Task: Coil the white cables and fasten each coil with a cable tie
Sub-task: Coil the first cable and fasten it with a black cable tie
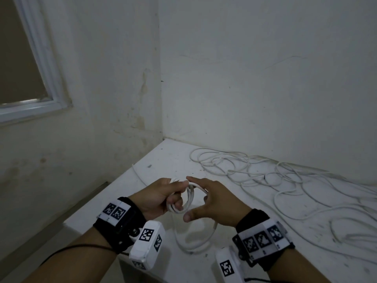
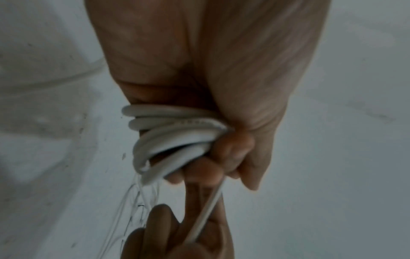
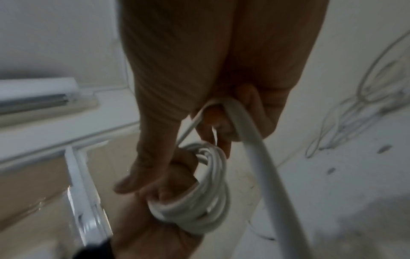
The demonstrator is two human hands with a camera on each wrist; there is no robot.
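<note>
Over the front left of the white table [image 1: 161, 160], my left hand [image 1: 163, 196] grips a small coil of white cable [image 1: 188, 199], its several loops packed in the fist [image 2: 177, 138]. Just to its right, my right hand [image 1: 214, 199] has index finger and thumb extended. The other fingers [image 3: 221, 122] curl round the free strand [image 3: 261, 166] that leads off the coil [image 3: 199, 192]. This strand runs between the two hands [image 2: 206, 208] and drops to a loose loop on the table [image 1: 195, 240]. No cable tie shows in any view.
A big tangle of loose white cables [image 1: 285, 180] sprawls over the right and back of the table, up to the wall. The table sits in a room corner. A white-framed window [image 1: 40, 82] is on the left wall, and the table's left edge [image 1: 98, 197] drops off.
</note>
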